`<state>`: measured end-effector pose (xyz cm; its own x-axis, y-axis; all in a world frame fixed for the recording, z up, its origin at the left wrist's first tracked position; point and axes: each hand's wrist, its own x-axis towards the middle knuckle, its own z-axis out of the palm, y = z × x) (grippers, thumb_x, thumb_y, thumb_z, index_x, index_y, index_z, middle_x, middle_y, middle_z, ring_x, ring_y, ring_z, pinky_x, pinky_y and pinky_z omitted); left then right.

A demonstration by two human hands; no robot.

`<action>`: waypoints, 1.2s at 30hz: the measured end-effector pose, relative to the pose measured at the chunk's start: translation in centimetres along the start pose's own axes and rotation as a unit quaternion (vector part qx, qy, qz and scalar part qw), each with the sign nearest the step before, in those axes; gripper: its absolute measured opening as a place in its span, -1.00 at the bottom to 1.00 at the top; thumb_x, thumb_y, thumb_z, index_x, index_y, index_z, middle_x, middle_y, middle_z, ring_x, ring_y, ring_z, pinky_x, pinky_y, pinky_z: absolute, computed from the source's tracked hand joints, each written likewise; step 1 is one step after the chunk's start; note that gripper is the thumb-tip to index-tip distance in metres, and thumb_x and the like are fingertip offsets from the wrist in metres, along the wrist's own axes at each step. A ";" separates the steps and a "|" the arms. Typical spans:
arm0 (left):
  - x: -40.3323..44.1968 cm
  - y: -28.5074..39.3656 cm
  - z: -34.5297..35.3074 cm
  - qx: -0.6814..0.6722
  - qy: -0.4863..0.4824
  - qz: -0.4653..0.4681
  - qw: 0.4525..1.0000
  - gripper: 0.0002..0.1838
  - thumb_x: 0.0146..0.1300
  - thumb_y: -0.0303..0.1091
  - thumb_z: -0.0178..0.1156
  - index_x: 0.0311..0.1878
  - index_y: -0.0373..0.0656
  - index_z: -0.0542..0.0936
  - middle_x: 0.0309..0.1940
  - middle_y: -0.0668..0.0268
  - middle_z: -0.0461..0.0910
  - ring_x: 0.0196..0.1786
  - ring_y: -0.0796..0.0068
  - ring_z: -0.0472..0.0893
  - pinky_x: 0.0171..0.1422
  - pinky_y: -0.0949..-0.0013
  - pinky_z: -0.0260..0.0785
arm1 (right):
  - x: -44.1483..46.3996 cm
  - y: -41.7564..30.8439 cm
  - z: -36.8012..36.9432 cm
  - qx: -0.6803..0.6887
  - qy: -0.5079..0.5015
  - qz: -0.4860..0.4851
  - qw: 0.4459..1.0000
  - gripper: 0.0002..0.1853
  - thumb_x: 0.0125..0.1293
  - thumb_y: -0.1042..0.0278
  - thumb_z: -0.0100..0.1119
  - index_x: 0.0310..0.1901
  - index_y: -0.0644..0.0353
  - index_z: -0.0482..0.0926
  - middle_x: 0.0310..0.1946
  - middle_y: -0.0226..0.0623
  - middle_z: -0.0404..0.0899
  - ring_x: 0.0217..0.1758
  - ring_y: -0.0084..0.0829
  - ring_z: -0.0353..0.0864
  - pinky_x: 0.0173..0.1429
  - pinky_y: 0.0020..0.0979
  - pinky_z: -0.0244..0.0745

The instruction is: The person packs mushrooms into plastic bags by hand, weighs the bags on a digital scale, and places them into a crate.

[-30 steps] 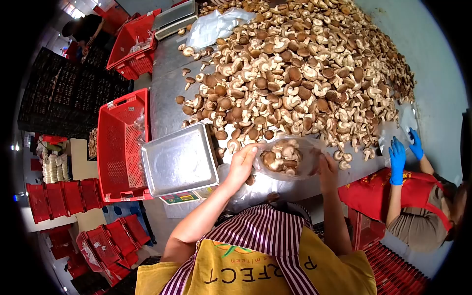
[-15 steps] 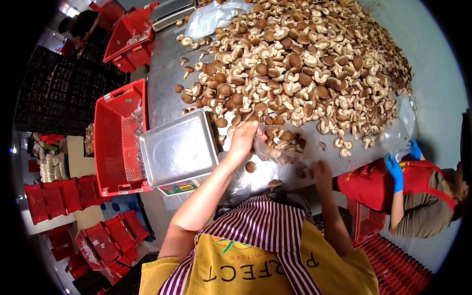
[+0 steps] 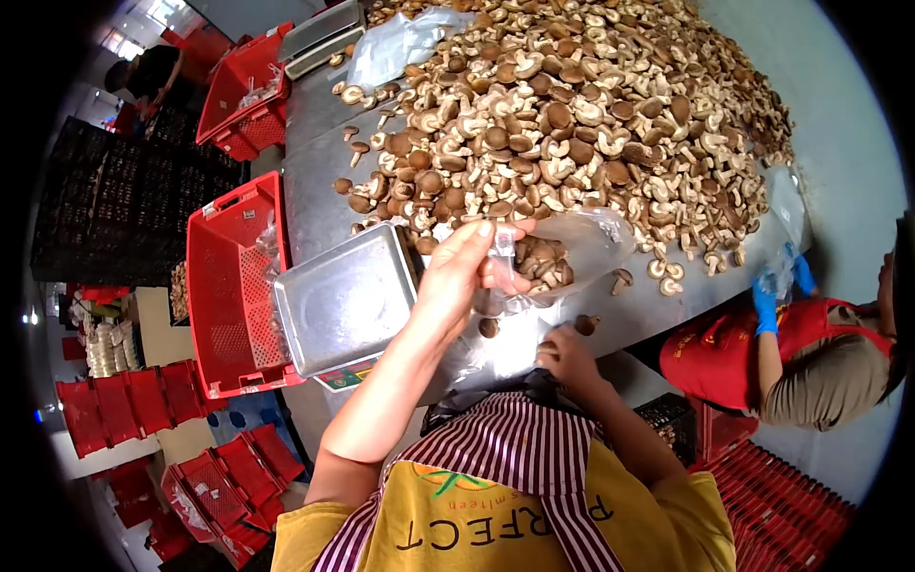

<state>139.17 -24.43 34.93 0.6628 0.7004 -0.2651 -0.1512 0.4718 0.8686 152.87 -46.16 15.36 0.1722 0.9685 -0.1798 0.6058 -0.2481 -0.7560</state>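
My left hand (image 3: 462, 272) is closed on the gathered end of a clear plastic bag (image 3: 596, 238). Several brown-capped mushrooms (image 3: 543, 265) lie inside the bag, above the table edge. Close below it, my right hand (image 3: 567, 357) has curled fingers by loose clear plastic (image 3: 491, 348) at the near edge; whatever it may grip is hidden. Two single mushrooms sit nearby, one at the right hand's fingers (image 3: 587, 325) and one under the bag (image 3: 489, 328). Beyond my hands spreads a large mushroom heap (image 3: 572, 124).
A scale with a metal pan (image 3: 345, 300) stands left of my hands, beside a red crate (image 3: 233, 286) holding plastic packs. A co-worker in blue gloves (image 3: 765, 300) handles clear plastic at the right edge. Another red crate (image 3: 243, 100) is farther back.
The bag is lifted and turned, now stretching out to the right from my left hand. My right hand has moved left and closer to my body. The co-worker's gloves have shifted.
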 end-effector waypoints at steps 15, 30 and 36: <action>-11.8 12.1 -10.4 0.134 0.191 0.245 0.941 -0.61 0.50 -0.15 -0.10 -0.15 -0.26 0.61 -0.03 -0.11 0.62 -0.71 0.66 0.39 -0.58 0.62 0.27 | 11.7 -12.3 -5.0 0.445 0.030 0.052 0.893 -0.44 0.27 0.49 0.19 0.29 0.33 0.30 0.19 0.01 0.39 0.10 -0.28 0.53 0.11 -0.36 0.46; -23.1 9.4 -26.6 0.117 0.351 0.222 0.902 -0.61 0.49 -0.11 -0.08 -0.10 -0.25 0.59 -0.02 0.06 0.65 -0.74 0.76 0.20 -0.64 0.66 0.11 | 18.4 -32.5 3.3 0.370 -0.106 -0.090 0.919 -0.84 0.38 0.50 0.08 -0.06 0.18 0.59 -0.52 -0.66 0.41 -0.54 -0.81 0.26 -0.49 -0.68 0.13; -23.2 2.5 -30.0 0.071 0.342 0.154 0.924 -0.69 0.45 -0.25 0.04 0.04 -0.28 0.58 -0.21 0.20 0.68 -0.31 0.62 0.57 -0.12 0.53 0.45 | 18.3 -31.0 6.7 0.255 -0.103 -0.055 0.960 -0.78 0.36 0.48 0.12 0.02 0.19 0.57 -0.54 -0.64 0.39 -0.57 -0.80 0.27 -0.52 -0.67 0.14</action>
<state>101.42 -23.41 30.64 -0.0225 0.9874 -0.1569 -0.1244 0.1529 0.9804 132.01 -20.61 31.28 -0.0597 0.9851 -0.1615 0.1432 -0.1517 -0.9780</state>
